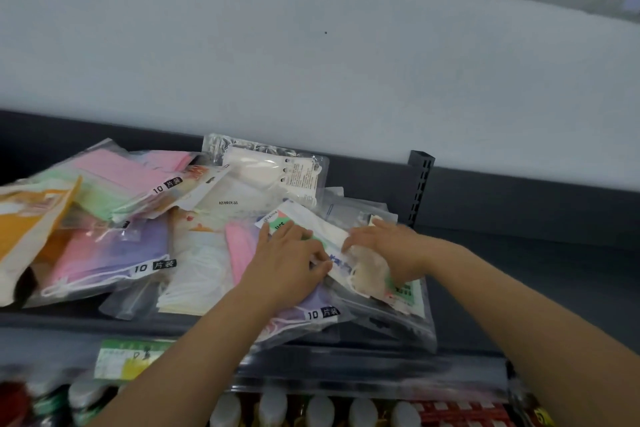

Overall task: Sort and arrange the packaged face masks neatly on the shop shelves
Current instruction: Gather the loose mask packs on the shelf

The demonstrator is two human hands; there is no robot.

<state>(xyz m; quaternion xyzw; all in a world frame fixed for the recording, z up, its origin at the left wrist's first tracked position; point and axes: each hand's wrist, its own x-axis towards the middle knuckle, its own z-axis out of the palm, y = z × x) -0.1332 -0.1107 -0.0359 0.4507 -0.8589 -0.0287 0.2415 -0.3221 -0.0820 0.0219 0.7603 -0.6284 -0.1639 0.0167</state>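
Orange pack (24,229) beyond left edge

Bare forearms (207,340), L hand (294,253) & R hand (388,250).

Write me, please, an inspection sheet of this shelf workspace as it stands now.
Surface: dark shelf, price label on its front edge.
Job's things: mask packs piled loosely, overlapping; pink-purple pack at left-centre; white-and-green pack on top at right.
Clutter: orange bag at far left, contents unclear.
Hands: left hand and right hand both grip the white-and-green pack, fingers curled on it.
Cables: nothing seen.
Surroundings: pale wall; slotted post; bottles on the shelf below.
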